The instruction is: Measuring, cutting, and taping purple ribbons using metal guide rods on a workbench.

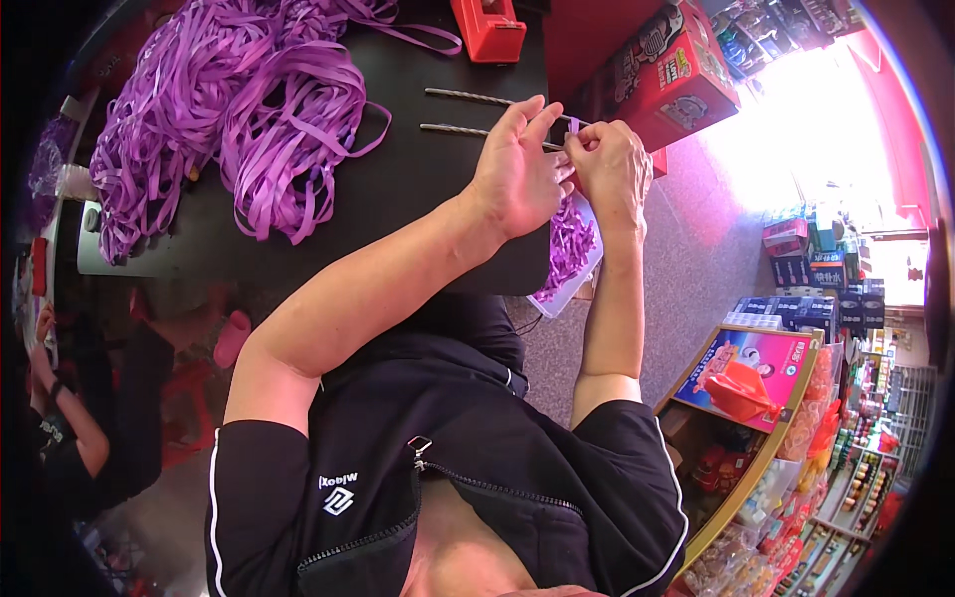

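Note:
Two thin twisted metal rods (463, 97) lie side by side over the dark table's right part, with their right ends at my hands. A short bit of purple ribbon (574, 125) shows at those ends. My right hand (612, 169) pinches it between thumb and forefinger. Just left of it, my left hand (517, 174) crosses in front of the rods with its fingers stretched out and apart; whether they touch the ribbon is hidden. Under my hands, beside the table edge, a pale plastic bin (587, 274) holds many short purple ribbon pieces (569, 244).
A big tangled heap of purple ribbon (288, 129) covers the black table's (398, 199) left side. At its far edge stands a red tape dispenser (489, 30). A red box (676, 75) is beyond, and a display counter (736, 398) stands right. Another person's arm (80, 428) shows at far left.

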Motion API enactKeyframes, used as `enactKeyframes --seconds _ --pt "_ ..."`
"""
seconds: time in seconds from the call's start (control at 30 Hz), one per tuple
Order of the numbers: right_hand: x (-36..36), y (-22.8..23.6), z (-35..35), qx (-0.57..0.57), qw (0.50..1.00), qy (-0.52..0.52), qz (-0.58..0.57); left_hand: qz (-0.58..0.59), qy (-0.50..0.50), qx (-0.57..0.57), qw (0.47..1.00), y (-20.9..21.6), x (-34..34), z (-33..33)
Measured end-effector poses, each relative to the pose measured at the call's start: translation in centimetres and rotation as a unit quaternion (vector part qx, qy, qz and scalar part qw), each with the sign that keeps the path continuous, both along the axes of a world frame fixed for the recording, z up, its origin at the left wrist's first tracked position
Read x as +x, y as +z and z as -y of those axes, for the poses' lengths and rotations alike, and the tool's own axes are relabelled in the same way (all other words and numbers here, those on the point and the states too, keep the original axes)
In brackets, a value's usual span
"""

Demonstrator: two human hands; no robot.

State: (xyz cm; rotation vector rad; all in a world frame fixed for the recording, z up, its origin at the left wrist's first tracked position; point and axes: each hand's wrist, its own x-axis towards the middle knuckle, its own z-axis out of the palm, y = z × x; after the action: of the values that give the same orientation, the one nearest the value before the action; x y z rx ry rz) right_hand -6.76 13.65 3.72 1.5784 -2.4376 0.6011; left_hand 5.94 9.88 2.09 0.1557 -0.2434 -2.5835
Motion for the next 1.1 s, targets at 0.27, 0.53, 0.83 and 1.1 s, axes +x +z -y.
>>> enactKeyframes --seconds 0.27,0.53,0.83,1.1 --pt "-1.1 0.4 1.1 0.037 0.995 0.02 0.086 0.024 -0.003 -0.009 1.0 0.4 0.0 -0.2" --pt "-5.7 0.1 -0.1 -0.064 0.957 0.06 0.275 0.039 0.002 -0.006 0.999 0.3 -0.1 -0.2" --pt "-0.3 1.5 -0.4 0.014 0.994 -0.007 0.106 0.047 0.009 -0.01 0.999 0.5 0.1 -0.2" --pt "-0.8 -0.5 0.0 0.01 1.0 0.009 0.001 0.02 -0.002 -0.005 1.0 0.0 -0.1 0.1"
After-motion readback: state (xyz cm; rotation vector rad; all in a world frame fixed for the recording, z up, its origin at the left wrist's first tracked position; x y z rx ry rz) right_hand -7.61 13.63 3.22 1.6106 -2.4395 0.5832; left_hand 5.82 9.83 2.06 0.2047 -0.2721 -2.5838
